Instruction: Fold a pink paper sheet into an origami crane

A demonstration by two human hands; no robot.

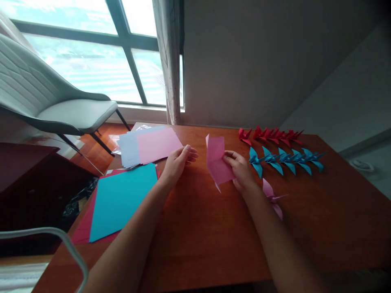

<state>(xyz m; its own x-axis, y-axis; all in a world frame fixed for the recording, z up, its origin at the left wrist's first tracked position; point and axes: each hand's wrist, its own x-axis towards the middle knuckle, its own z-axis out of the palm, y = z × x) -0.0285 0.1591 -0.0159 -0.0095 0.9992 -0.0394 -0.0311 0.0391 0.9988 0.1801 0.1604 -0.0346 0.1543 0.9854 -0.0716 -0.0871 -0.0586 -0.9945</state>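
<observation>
My right hand pinches a creased sheet of pink origami paper by its right side, above the wooden table. The paper is partly folded, with a crease across its middle and its left edge bent up. To its left, my left hand is empty, its fingers loosely curved and slightly apart, near a pink sheet on a paper stack. A pink folded paper crane lies beside my right forearm, which partly hides it.
Red paper cranes line up at the back right, with a row of blue paper cranes in front. Pale blue sheets and turquoise paper over red sheets lie left on the table. A grey chair stands by the window.
</observation>
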